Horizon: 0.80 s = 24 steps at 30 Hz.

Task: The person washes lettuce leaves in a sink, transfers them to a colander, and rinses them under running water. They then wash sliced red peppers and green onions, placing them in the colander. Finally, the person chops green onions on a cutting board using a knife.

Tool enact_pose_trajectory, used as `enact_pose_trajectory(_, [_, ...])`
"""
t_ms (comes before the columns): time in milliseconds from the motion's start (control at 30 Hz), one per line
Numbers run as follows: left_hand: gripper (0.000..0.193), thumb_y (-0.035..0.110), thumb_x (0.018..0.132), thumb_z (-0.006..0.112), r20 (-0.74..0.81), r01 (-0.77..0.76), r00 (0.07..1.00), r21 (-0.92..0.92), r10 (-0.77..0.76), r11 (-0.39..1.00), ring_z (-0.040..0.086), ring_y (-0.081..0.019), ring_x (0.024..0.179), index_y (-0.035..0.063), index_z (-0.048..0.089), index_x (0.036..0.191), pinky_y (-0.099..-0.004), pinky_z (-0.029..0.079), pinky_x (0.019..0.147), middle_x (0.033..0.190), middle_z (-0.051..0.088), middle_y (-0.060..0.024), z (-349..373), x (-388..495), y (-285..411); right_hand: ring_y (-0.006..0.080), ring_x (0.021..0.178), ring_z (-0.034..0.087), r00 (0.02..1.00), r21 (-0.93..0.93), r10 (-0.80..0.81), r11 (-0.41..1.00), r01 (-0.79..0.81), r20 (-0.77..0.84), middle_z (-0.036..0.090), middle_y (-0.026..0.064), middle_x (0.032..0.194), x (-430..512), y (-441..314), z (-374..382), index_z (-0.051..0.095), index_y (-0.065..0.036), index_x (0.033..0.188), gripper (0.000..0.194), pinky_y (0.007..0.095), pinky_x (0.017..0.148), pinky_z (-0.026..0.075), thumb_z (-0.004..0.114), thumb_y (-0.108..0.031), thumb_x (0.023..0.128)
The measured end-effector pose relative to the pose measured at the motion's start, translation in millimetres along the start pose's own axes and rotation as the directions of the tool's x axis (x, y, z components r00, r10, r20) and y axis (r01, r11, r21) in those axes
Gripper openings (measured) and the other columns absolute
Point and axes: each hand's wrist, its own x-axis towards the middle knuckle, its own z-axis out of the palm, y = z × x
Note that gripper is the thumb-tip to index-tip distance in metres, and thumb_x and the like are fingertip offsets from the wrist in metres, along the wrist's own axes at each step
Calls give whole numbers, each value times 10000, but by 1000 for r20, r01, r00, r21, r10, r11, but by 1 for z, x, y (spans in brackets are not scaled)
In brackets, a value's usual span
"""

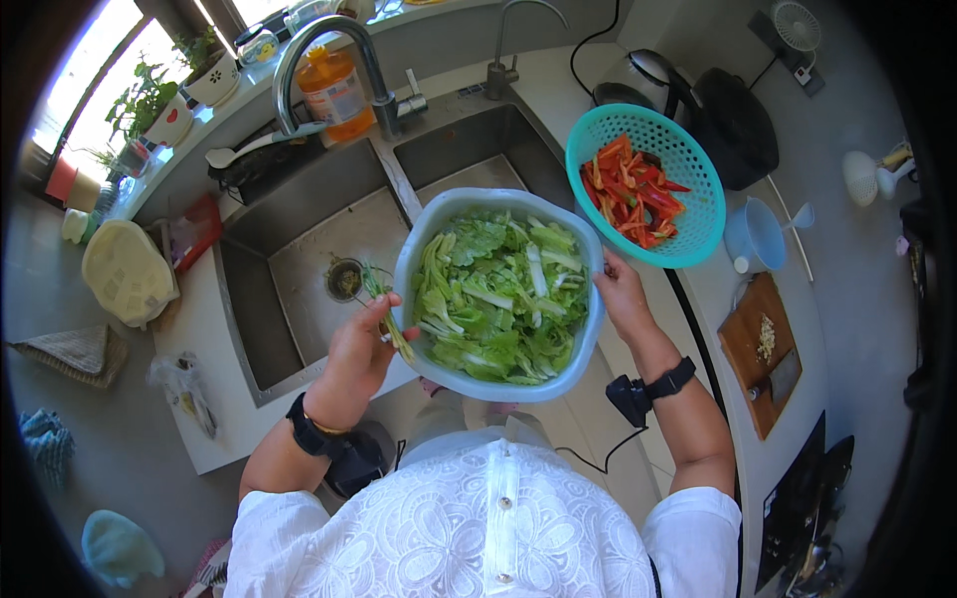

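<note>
A pale blue plastic basin [497, 390] full of torn leafy greens [501, 299] is held up in front of my body, partly over the sink's front edge. My right hand [626, 295] grips its right rim. On the other side, my left hand [360, 351] pinches a small bunch of thin green stems [389, 318], perhaps scallions or herbs, and its fingers meet the basin's left wall. Just beyond the right rim, a turquoise colander [691, 217] holds sliced red peppers [635, 190].
A double-bowl steel sink [306, 299] with a curved faucet [329, 26] lies behind the basin. To the right, a wooden cutting board [736, 329] carries chopped garlic-like bits [765, 338] and a cleaver [781, 377]. A light blue cup [755, 233] and black kettle [733, 127] stand nearby.
</note>
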Motion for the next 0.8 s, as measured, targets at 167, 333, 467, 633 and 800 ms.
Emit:
enact_pose_trajectory(167, [197, 219, 960, 468, -15, -26, 1000, -65, 25, 998, 568, -202, 927, 49, 564, 987, -401, 524, 833, 939, 576, -47, -8, 4, -1, 83, 768, 526, 998, 71, 14, 997, -19, 62, 566, 9, 882, 3, -1, -6, 501, -10, 1294, 430, 222, 694, 444, 526, -33, 866])
enact_pose_trajectory(333, [193, 216, 957, 480, 77, -38, 996, -113, 47, 993, 586, -216, 903, 48, 573, 982, -407, 529, 833, 931, 596, -66, -13, 10, -5, 88, 785, 530, 998, 191, 39, 980, -48, 54, 575, 17, 906, 0, -4, -8, 494, -2, 1298, 425, 225, 709, 450, 520, -29, 875])
enact_pose_trajectory(467, [184, 218, 946, 504, 106, -7, 994, -91, 16, 996, 572, -202, 930, 58, 588, 983, -411, 528, 814, 969, 587, -29, -18, 22, 5, 94, 805, 539, 998, 201, 62, 978, -59, -6, 583, 31, 938, -3, -4, 2, 484, 1, 1307, 430, 233, 723, 457, 520, -24, 879])
enact_pose_trajectory(633, [181, 217, 951, 491, 144, 30, 989, -46, -23, 999, 598, -218, 953, 62, 581, 974, -412, 533, 825, 966, 616, -64, -25, 29, 11, 102, 822, 551, 998, 210, 42, 977, -30, -54, 593, 40, 963, -5, 8, 5, 481, 6, 1304, 422, 235, 742, 462, 528, -40, 887])
enact_pose_trajectory(800, [178, 210, 943, 495, 247, -1, 969, 120, -29, 993, 589, -199, 932, 56, 583, 961, -387, 538, 778, 977, 605, -44, -34, 29, 20, 112, 798, 551, 994, 147, -75, 986, 85, -73, 601, 52, 916, -26, 13, 9, 463, -1, 1311, 465, 256, 716, 464, 588, -181, 901])
